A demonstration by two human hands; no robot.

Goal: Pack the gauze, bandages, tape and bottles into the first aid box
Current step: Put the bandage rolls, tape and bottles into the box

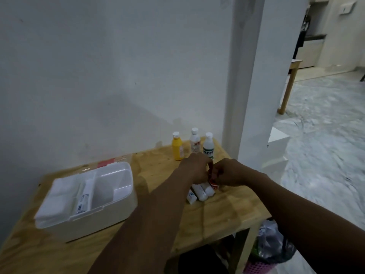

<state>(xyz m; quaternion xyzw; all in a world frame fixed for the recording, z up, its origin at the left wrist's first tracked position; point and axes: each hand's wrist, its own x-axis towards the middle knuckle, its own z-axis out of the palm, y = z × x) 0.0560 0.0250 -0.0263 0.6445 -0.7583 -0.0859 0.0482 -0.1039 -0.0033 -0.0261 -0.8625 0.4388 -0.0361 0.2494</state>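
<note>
The white first aid box [110, 210] stands open on the left of the wooden table [158, 167], with white gauze [61, 196] and a flat packet [84, 198] in its tray. Three bottles stand at the table's back: a yellow bottle [177, 147], a clear bottle [195, 141] and a white bottle with green print [208, 145]. Several white bandage rolls [201, 191] lie in front of them. My left hand [197, 167] and my right hand [229, 173] meet just above the rolls, both pinching a small red tape roll [213, 183].
A white wall runs behind the table, and a white pillar [254, 95] stands at its right back corner. A pink basket with plastic bags [266, 252] sits on the floor beside the table's right leg. Another wooden table [290, 86] stands farther off.
</note>
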